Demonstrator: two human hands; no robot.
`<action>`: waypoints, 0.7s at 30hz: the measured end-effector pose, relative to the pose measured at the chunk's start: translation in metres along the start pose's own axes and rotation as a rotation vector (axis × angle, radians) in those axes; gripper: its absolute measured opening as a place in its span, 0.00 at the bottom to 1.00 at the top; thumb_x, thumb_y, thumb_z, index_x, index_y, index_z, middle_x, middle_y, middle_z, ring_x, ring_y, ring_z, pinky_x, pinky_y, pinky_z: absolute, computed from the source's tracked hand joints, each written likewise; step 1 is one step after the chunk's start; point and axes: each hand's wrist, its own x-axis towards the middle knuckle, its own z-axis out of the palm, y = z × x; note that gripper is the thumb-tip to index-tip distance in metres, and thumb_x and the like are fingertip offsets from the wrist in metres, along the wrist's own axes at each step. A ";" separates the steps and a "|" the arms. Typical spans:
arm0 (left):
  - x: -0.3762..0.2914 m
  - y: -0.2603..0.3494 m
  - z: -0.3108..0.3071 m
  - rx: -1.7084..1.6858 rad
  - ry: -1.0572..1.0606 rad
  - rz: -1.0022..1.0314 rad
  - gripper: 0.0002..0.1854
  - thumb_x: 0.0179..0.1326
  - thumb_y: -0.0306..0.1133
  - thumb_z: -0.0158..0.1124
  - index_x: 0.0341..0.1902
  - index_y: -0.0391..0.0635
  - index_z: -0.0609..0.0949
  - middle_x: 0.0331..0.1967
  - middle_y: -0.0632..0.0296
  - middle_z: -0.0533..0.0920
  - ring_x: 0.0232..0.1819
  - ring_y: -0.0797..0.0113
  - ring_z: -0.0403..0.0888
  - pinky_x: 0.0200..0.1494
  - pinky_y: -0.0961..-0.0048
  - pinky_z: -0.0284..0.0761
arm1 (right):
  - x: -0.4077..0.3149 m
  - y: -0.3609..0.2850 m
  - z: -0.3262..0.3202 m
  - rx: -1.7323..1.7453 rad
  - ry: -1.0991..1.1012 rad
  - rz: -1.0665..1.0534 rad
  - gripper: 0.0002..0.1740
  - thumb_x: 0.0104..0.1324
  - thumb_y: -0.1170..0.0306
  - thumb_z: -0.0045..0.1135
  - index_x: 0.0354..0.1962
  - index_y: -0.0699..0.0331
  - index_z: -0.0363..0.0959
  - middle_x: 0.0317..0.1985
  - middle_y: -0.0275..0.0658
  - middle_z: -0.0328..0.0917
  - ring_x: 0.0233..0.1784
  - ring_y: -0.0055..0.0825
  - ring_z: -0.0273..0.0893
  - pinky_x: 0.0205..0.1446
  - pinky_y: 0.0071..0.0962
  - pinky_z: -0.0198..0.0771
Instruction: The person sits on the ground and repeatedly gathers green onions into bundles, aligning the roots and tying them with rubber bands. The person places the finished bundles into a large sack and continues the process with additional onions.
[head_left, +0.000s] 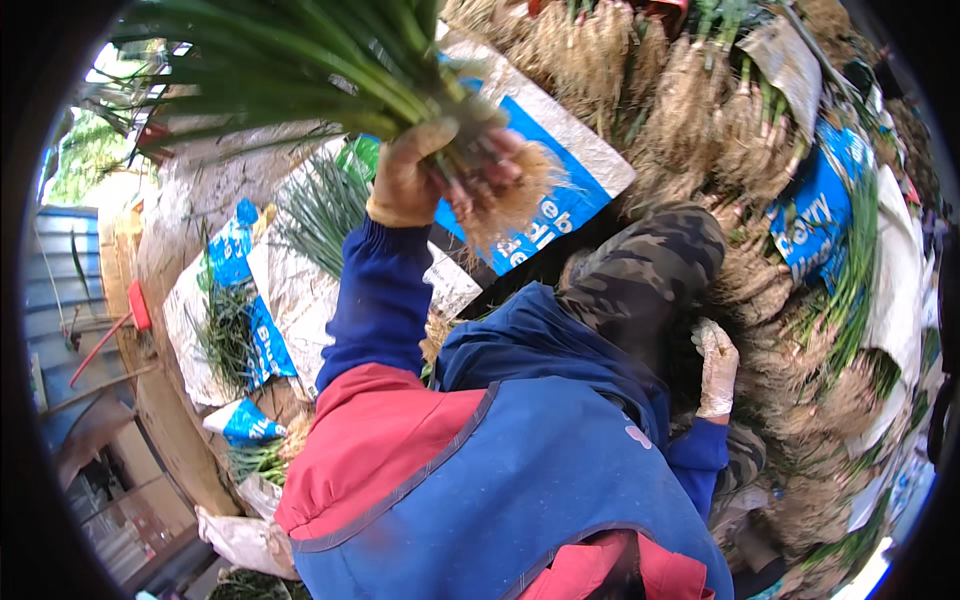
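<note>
My left hand (439, 169), in a pale, soiled glove, grips a bunch of green onions (390, 97) near its base. The long green leaves fan to the upper left and look blurred, and the pinkish stems and stringy tan roots (517, 202) hang to the right of the fingers. The bunch is raised above a white and blue printed sack (555, 165). My right hand (716, 367), in a whitish glove, is low at the right beside my camouflage-trousered leg. Its fingers are curled, and nothing is visible in them.
Piled onion bunches, roots outward, fill the right side (690, 112), partly covered by blue and white sacks (810, 202). More onions (322, 210) lie on white sacks at left. Beyond are a wooden beam (169, 420) and a red-headed tool (139, 306). Part of a dark-sleeved person (757, 566) shows at lower right.
</note>
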 end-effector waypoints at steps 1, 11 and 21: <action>-0.010 -0.015 -0.026 0.020 0.051 0.106 0.27 0.60 0.37 0.57 0.61 0.37 0.67 0.41 0.39 0.81 0.36 0.46 0.85 0.32 0.61 0.85 | 0.004 -0.009 0.005 -0.063 -0.021 0.017 0.19 0.68 0.68 0.54 0.52 0.72 0.73 0.48 0.40 0.79 0.49 0.29 0.75 0.56 0.27 0.70; -0.213 -0.317 -0.264 -0.551 0.951 -0.462 0.18 0.59 0.35 0.58 0.50 0.38 0.77 0.44 0.50 0.83 0.44 0.50 0.82 0.41 0.40 0.80 | 0.040 -0.055 0.039 -0.428 -0.235 -0.001 0.16 0.64 0.74 0.49 0.48 0.74 0.73 0.47 0.45 0.79 0.51 0.29 0.74 0.58 0.25 0.63; -0.188 -0.294 -0.282 -0.523 0.862 -0.503 0.24 0.59 0.43 0.56 0.47 0.31 0.77 0.37 0.45 0.83 0.31 0.38 0.82 0.27 0.51 0.83 | 0.075 -0.033 0.021 -0.411 -0.127 -0.049 0.17 0.61 0.80 0.54 0.49 0.72 0.67 0.49 0.45 0.76 0.52 0.29 0.74 0.55 0.28 0.69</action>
